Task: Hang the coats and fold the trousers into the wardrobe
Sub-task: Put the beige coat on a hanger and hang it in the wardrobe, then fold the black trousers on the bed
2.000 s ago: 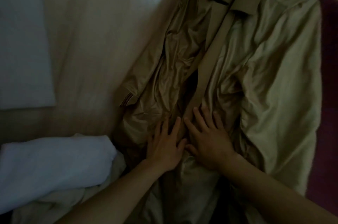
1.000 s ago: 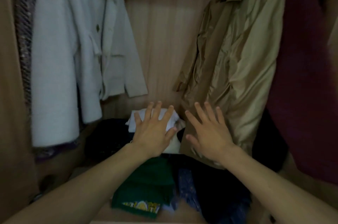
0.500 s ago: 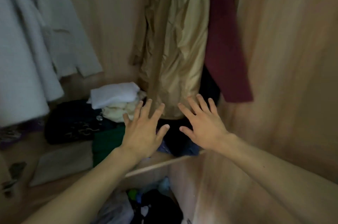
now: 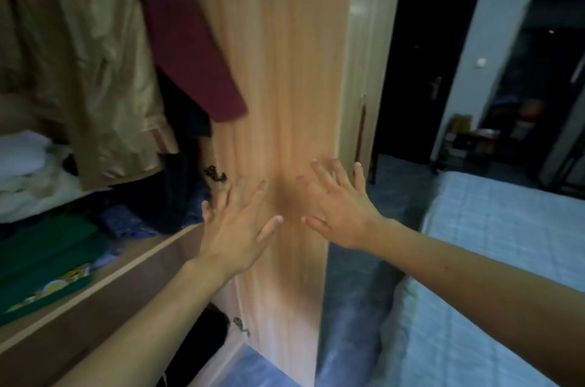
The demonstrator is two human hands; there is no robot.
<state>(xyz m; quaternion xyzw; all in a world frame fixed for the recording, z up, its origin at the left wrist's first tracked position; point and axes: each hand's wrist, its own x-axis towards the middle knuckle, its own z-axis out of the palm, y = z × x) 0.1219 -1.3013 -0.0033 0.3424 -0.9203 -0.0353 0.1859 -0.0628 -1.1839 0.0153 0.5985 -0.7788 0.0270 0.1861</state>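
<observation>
Wood-grain wardrobe door [image 4: 285, 76] fills the middle of our view, blurred. Our left hand [image 4: 235, 228] and right hand [image 4: 340, 206] are both spread flat with fingers apart, palms toward the door, gripping nothing; we cannot tell whether they touch the panel. Inside the wardrobe to the left, a tan coat [image 4: 79, 54] hangs, and a maroon coat [image 4: 186, 38] hangs just beside it on the right, its sleeve end against the door's inner side. Below them a shelf [image 4: 133, 263] carries folded clothes: a white pile [image 4: 25, 162] at the far left, a green garment [image 4: 47, 257] near the front edge, dark items between. A bed [image 4: 490, 244] with a pale blue cover stands to our right.
</observation>
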